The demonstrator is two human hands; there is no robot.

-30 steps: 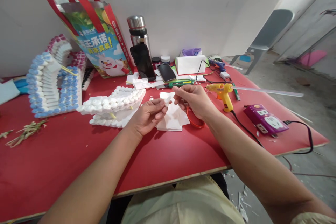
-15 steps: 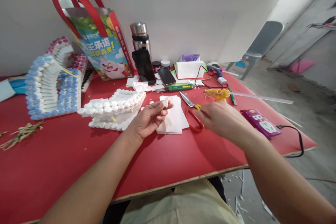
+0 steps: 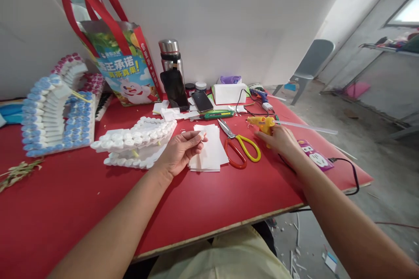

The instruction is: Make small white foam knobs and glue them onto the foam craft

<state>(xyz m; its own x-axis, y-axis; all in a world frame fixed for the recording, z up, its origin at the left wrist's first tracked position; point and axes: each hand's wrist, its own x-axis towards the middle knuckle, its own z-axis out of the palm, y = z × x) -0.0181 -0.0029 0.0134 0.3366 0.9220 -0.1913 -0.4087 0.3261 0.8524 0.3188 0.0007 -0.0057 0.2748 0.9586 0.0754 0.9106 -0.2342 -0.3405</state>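
Observation:
My left hand (image 3: 179,150) is closed in a pinch on a small white piece (image 3: 202,135), over a stack of white paper (image 3: 209,161). My right hand (image 3: 285,143) has its fingers around the handle of a yellow hot glue gun (image 3: 261,122), with a long clear glue stick (image 3: 306,127) jutting from its back. Between the hands lie scissors (image 3: 231,135) with one red and one yellow handle, blades partly apart. To the left of my left hand is a white two-tier model (image 3: 131,139) edged with small rounded white pieces.
Blue-and-white models (image 3: 60,117), a shopping bag (image 3: 127,69), a steel flask (image 3: 170,48) and phones (image 3: 202,101) stand or lie toward the back. A green utility knife (image 3: 218,114) lies behind the paper. A purple power strip (image 3: 316,157) and its cord are at the right edge.
My right hand has moved from beside the scissors' handles to the glue gun and taken hold of it. The left hand still pinches the white piece. The camera view has tilted up.

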